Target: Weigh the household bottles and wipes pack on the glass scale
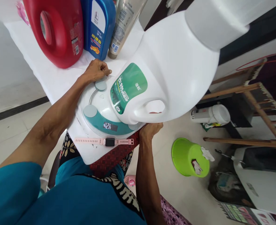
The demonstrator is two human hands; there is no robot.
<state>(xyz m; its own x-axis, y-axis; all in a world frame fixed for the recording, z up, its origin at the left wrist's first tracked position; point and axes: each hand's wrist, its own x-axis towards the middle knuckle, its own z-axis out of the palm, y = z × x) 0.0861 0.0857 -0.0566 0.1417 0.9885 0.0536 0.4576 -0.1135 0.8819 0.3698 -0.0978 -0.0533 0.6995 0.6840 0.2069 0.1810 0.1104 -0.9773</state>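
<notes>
A large white jug [168, 72] with a green label stands on a round bathroom scale [99, 120] with a teal band and a lit display. My left hand [98, 70] rests at the scale's far left edge, fingers curled closed; what they hold, if anything, cannot be made out. At the table's right edge, beneath the jug's handle side, is my right hand [150, 129]; the jug and scale hide most of its fingers. A pink-strapped smartwatch [109, 142] lies flat on the white tabletop [88, 154], in front of the scale.
Behind my left hand stand a red jug [60, 34], a blue bottle [99, 29] and a tube [124, 26]. On the floor to the right are a green bin [186, 156] and a white bucket [210, 114], near a wooden rack [253, 93].
</notes>
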